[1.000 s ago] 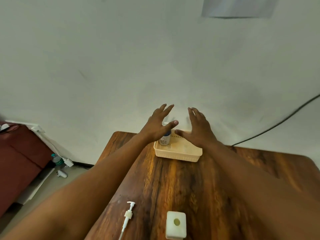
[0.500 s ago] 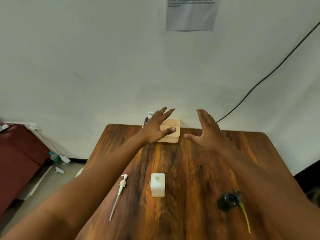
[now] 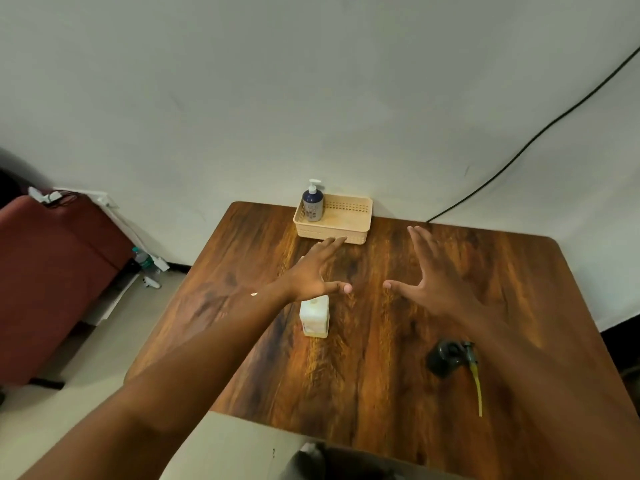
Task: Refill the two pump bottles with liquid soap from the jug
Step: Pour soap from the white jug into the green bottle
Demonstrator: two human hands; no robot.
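A dark blue pump bottle (image 3: 313, 204) with a white pump stands upright in the left end of a beige basket (image 3: 349, 233) at the table's far edge. A square white bottle (image 3: 314, 317) stands mid-table with its neck uncapped; my left arm hides where its white pump lay. A black pump head with a yellow tube (image 3: 456, 362) lies on the right. My left hand (image 3: 317, 270) and my right hand (image 3: 438, 277) hover over the table with fingers spread, holding nothing. No jug is in view.
The wooden table (image 3: 381, 358) stands against a white wall with a black cable (image 3: 526, 140) running down it. A red seat (image 3: 45, 271) and small items on the floor lie to the left.
Both hands have drawn back from the basket toward me, and the view has pulled back, so the blue bottle in the basket now stands uncovered.
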